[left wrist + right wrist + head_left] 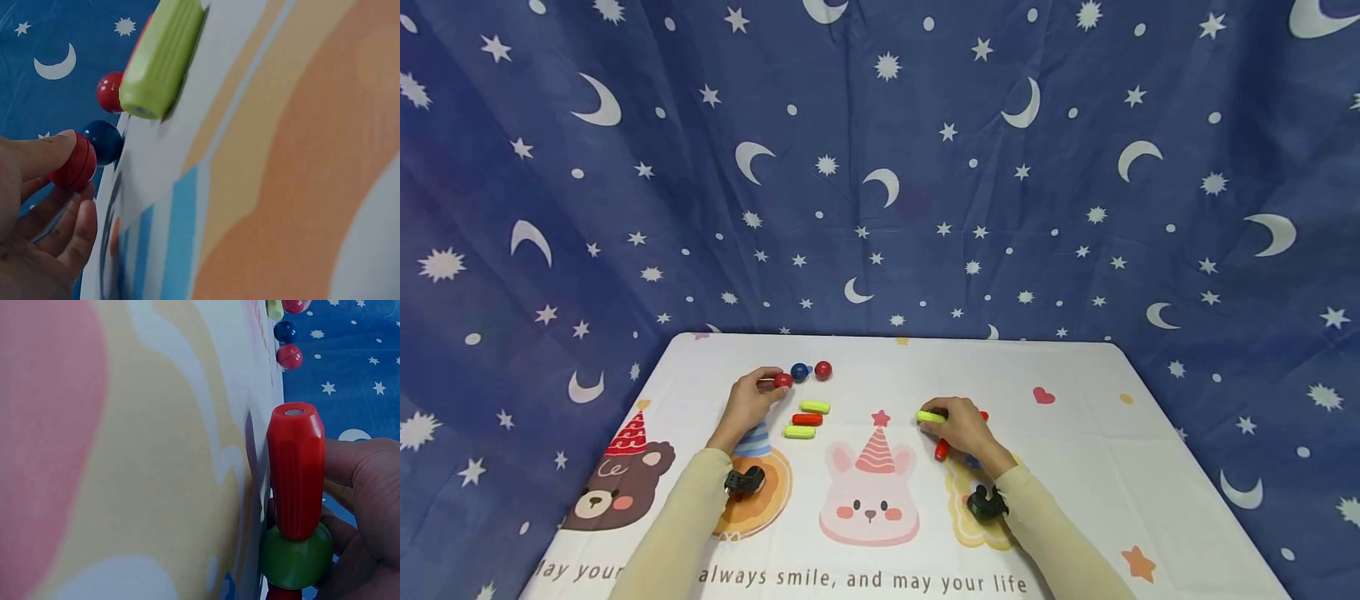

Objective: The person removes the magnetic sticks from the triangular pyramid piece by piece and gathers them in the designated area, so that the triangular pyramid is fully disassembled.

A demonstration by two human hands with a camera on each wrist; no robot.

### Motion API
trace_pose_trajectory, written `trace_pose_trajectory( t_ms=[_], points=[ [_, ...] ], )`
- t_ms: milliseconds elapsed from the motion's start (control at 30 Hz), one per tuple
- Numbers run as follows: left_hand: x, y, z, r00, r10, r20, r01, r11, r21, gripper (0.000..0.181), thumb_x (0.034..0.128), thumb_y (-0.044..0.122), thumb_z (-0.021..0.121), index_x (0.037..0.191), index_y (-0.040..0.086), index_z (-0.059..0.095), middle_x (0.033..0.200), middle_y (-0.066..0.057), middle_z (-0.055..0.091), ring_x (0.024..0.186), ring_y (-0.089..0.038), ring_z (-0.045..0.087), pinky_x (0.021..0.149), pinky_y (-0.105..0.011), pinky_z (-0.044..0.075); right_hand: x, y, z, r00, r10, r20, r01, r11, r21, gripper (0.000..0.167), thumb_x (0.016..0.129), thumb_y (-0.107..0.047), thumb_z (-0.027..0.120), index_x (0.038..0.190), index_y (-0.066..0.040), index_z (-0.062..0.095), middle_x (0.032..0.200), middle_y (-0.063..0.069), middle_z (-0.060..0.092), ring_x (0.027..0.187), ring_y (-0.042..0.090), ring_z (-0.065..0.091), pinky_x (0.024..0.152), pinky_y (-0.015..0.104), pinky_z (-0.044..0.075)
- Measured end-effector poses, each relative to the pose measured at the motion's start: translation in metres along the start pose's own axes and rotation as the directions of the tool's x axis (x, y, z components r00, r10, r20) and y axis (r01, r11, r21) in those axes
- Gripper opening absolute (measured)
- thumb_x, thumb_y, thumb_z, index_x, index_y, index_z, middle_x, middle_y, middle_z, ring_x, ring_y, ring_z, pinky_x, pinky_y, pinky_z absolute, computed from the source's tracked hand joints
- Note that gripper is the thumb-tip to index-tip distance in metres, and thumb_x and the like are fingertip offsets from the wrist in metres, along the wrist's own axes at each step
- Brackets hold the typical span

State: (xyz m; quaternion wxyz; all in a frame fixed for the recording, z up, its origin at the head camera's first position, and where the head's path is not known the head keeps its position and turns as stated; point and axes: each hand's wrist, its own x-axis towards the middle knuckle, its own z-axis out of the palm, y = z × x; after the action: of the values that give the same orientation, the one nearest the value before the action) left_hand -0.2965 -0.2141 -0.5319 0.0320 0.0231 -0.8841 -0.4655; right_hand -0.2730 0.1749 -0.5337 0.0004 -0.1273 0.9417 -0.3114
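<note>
At the back left of the table, my left hand [750,403] pinches a glossy red ball [76,164] between thumb and fingers. A dark blue ball [799,372] is right beside it, and another red ball [823,370] lies just beyond that. Right of centre, my right hand [961,423] holds a yellow-green ribbed handle [931,417] at its fingertips. Under and beside this hand are a red handle [295,475] and a green ball [297,557], touching end to end in the right wrist view. The hand partly covers these pieces in the head view.
Between the hands lie a yellow-green handle [815,407], a red handle [807,420] and another yellow-green handle [799,432], side by side. The white printed cloth [880,375] covers the table. A blue star-and-moon curtain [910,167] hangs behind it.
</note>
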Motion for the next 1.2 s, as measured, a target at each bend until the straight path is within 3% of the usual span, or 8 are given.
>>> trace_pose_trajectory(
  t_ms=[133, 233, 667, 833, 933, 1067, 1200],
  points=[
    [0.001, -0.003, 0.002, 1.0, -0.003, 0.005, 0.002, 0.999, 0.035, 0.043, 0.0908, 0.017, 0.071, 0.131, 0.007, 0.059, 0.123, -0.019, 0.065, 0.109, -0.031, 0.063, 0.089, -0.038, 0.054, -0.001, -0.001, 0.0, 1.0, 0.009, 0.003, -0.009, 1.0, -0.007, 0.022, 0.081, -0.025, 0.081, 0.102, -0.021, 0.075, 0.098, -0.004, 0.074, 0.093, 0.016, 0.065, 0.091, 0.04, 0.052],
    [0.002, -0.005, 0.003, 1.0, 0.029, -0.005, -0.029, 0.999, 0.042, 0.043, 0.0904, 0.016, 0.071, 0.13, 0.005, 0.06, 0.122, -0.02, 0.065, 0.109, -0.031, 0.063, 0.095, -0.044, 0.051, -0.001, -0.002, 0.0, 1.0, 0.003, -0.007, -0.003, 1.0, -0.004, 0.022, 0.081, -0.024, 0.081, 0.102, -0.021, 0.075, 0.098, -0.004, 0.074, 0.093, 0.016, 0.065, 0.091, 0.041, 0.052],
    [0.004, -0.008, 0.002, 1.0, 0.015, 0.008, -0.015, 0.999, 0.038, 0.045, 0.0878, 0.016, 0.074, 0.129, 0.005, 0.06, 0.122, -0.019, 0.066, 0.11, -0.032, 0.063, 0.097, -0.045, 0.051, -0.002, -0.002, 0.0, 1.0, 0.003, -0.003, -0.003, 1.0, -0.004, 0.022, 0.081, -0.024, 0.08, 0.103, -0.021, 0.075, 0.099, -0.004, 0.074, 0.094, 0.016, 0.064, 0.093, 0.042, 0.051],
    [0.003, -0.007, -0.003, 1.0, -0.019, 0.012, 0.018, 0.999, 0.034, 0.046, 0.0879, 0.019, 0.074, 0.13, 0.006, 0.059, 0.126, -0.019, 0.064, 0.111, -0.031, 0.062, 0.091, -0.042, 0.054, -0.001, -0.002, 0.001, 1.0, 0.007, 0.006, -0.007, 1.0, -0.003, 0.023, 0.082, -0.025, 0.08, 0.104, -0.021, 0.075, 0.1, -0.003, 0.074, 0.096, 0.018, 0.064, 0.095, 0.043, 0.051],
    [0.0, -0.005, -0.008, 0.999, -0.038, 0.008, 0.037, 0.999, 0.019, 0.045, 0.0907, 0.02, 0.07, 0.132, 0.008, 0.058, 0.13, -0.019, 0.061, 0.117, -0.032, 0.059, 0.095, -0.044, 0.052, -0.001, -0.001, 0.001, 1.0, 0.01, 0.01, -0.01, 1.0, -0.001, 0.022, 0.082, -0.025, 0.08, 0.103, -0.021, 0.075, 0.1, -0.004, 0.074, 0.095, 0.018, 0.064, 0.094, 0.042, 0.051],
    [-0.005, 0.001, -0.017, 0.999, -0.003, -0.032, 0.002, 1.0, -0.008, 0.042, 0.0935, 0.021, 0.067, 0.132, 0.007, 0.057, 0.132, -0.019, 0.06, 0.124, -0.035, 0.055, 0.103, -0.049, 0.045, -0.002, -0.001, 0.0, 1.0, 0.01, 0.009, -0.01, 1.0, -0.002, 0.023, 0.082, -0.025, 0.08, 0.103, -0.021, 0.075, 0.101, -0.003, 0.074, 0.095, 0.017, 0.064, 0.094, 0.042, 0.051],
    [-0.009, 0.012, -0.018, 0.996, 0.053, -0.066, -0.054, 0.998, -0.018, 0.039, 0.0929, 0.022, 0.068, 0.128, 0.009, 0.06, 0.13, -0.019, 0.062, 0.114, -0.034, 0.061, 0.093, -0.044, 0.052, -0.002, -0.002, -0.002, 1.0, -0.006, 0.007, 0.006, 1.0, -0.003, 0.024, 0.082, -0.024, 0.08, 0.105, -0.019, 0.075, 0.102, -0.002, 0.074, 0.094, 0.017, 0.063, 0.093, 0.041, 0.051]
  ],
)
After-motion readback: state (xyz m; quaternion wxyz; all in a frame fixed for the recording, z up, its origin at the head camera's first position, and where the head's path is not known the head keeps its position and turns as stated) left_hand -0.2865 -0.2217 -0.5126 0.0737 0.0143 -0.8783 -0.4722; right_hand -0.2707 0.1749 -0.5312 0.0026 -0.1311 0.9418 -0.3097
